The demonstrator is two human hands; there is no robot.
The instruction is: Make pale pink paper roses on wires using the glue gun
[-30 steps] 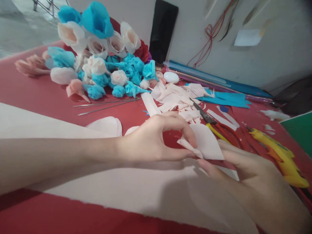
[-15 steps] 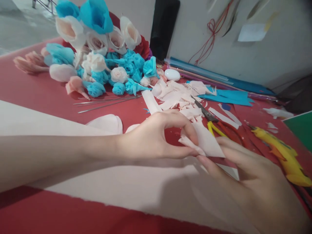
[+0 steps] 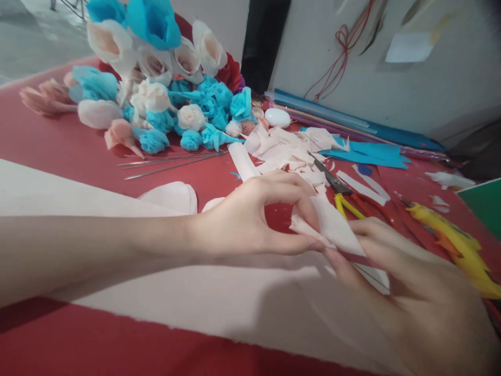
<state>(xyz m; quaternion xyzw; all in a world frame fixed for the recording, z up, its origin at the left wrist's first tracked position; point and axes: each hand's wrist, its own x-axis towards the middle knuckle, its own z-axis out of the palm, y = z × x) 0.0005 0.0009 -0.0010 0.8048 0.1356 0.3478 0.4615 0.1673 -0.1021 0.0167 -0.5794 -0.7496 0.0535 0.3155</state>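
A pale pink crepe paper strip (image 3: 336, 222) is between my two hands, its near edge rolled into a narrow tube. My left hand (image 3: 262, 214) pinches the rolled edge between thumb and fingers. At the strip's right end, my right hand (image 3: 410, 287) has it between thumb and fingers, the thumb tip close to the left thumb. Part of the strip is hidden behind the fingers. Below both hands lies a large pale paper sheet (image 3: 188, 297). Rounded paper petals (image 3: 172, 197) rest beyond my left wrist.
Blue, white and pink paper flowers (image 3: 168, 104) are heaped at the back left, near thin metal wires (image 3: 172, 167). Paper scraps (image 3: 285, 149) and scissors (image 3: 332, 180) lie past my hands. A yellow glue gun (image 3: 450, 240) is at the right, blue paper (image 3: 364, 154) behind.
Both hands have shifted slightly right with the paper strip. The right hand has also moved a little lower. The view has tilted slightly.
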